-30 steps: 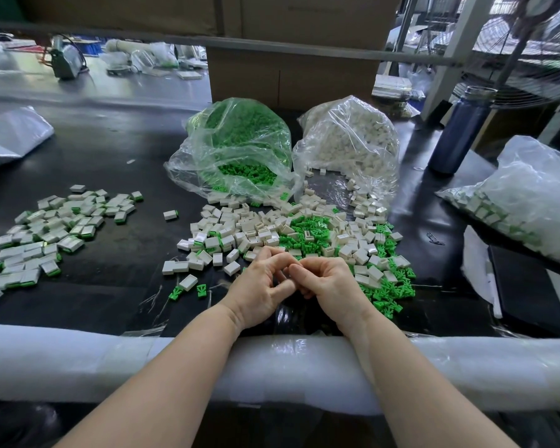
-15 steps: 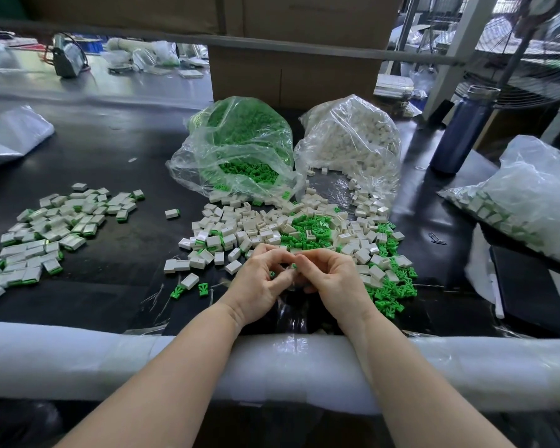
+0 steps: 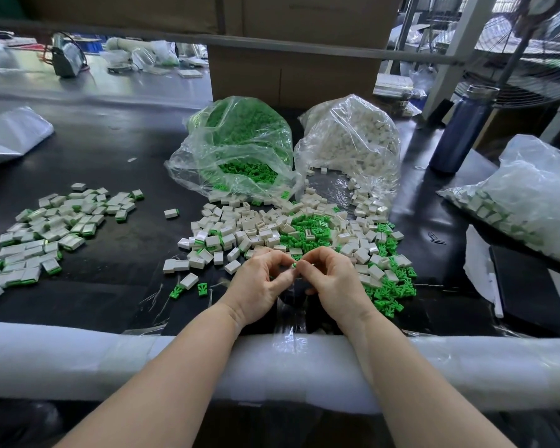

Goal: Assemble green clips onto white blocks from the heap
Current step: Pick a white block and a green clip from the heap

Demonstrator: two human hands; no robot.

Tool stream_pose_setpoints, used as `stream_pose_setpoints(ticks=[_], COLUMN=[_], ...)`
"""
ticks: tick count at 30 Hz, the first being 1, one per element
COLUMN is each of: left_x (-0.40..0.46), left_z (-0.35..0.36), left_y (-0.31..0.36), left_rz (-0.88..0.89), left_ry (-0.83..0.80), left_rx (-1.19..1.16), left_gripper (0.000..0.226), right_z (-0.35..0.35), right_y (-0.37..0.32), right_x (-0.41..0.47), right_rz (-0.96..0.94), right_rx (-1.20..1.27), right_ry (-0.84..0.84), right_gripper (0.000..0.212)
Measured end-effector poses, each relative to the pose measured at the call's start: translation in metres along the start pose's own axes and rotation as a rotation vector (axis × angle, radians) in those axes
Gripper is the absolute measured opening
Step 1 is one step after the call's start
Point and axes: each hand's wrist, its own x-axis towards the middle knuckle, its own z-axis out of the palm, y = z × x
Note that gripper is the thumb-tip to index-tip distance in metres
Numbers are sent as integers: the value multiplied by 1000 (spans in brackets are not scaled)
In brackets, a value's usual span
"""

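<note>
Head view left the held piece mostly hidden: only a sliver of green clip (image 3: 293, 265) showed between the curled fingertips, and whether a white block sat with it could not be told. Left hand (image 3: 260, 286) and right hand (image 3: 332, 282) met fingertip to fingertip, both pinching around that piece, just above the near edge of the heap (image 3: 291, 231) of loose white blocks and green clips on the black table (image 3: 117, 150). Behind lay a bag of green clips (image 3: 240, 147) and a bag of white blocks (image 3: 349, 140); finished pieces (image 3: 52, 227) spread at left.

Head view (single), forward-down, close overhead.
</note>
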Motion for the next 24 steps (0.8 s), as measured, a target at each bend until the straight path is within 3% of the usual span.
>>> stream_pose_setpoints(ticks=[5, 10, 16, 19, 24], left_x=[-1, 0, 4, 5, 5], left_z=[-1, -3, -11, -14, -11], left_y=[-1, -5, -9, -13, -18], left_rz=[-27, -19, -89, -190, -299], left_ry=[121, 404, 745, 752, 629], left_rx=[-125, -182, -60, -10, 131], left_gripper=[12, 22, 30, 41, 53], right_z=[-1, -3, -4, -5, -5], right_y=[-4, -8, -8, -7, -5], right_x=[-1, -4, -5, -4, -3], right_rz=[-39, -26, -18, -11, 0], right_rx=[2, -32, -92, -135, -203], right_ry=[60, 103, 163, 195, 245], right_gripper=[13, 14, 13, 12, 14])
